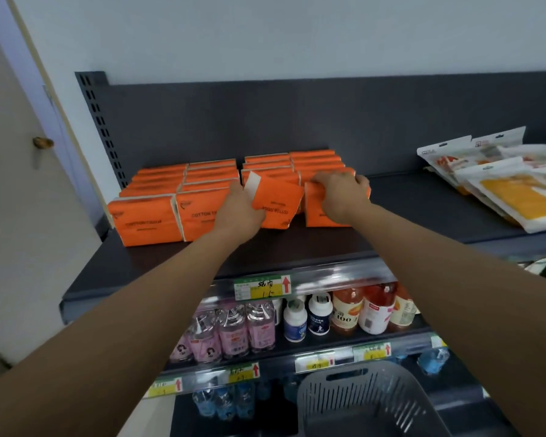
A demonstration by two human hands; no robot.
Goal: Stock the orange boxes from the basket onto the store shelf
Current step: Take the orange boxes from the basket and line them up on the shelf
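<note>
Several orange boxes marked "cotton tissue" (148, 219) stand in rows on the dark top shelf (290, 244). My left hand (238, 209) grips one orange box (278, 200), tilted, at the front of the middle row. My right hand (341, 193) grips the top of another orange box (320, 212) just to its right, standing on the shelf. The dark grey basket (366, 402) sits low at the bottom right; its inside looks bare where I can see it.
Flat snack pouches (514, 184) lie on the right part of the same shelf. Below are bottles (230, 332) and jars behind price-tag rails (265, 287). A door with a knob (43, 143) stands at the left.
</note>
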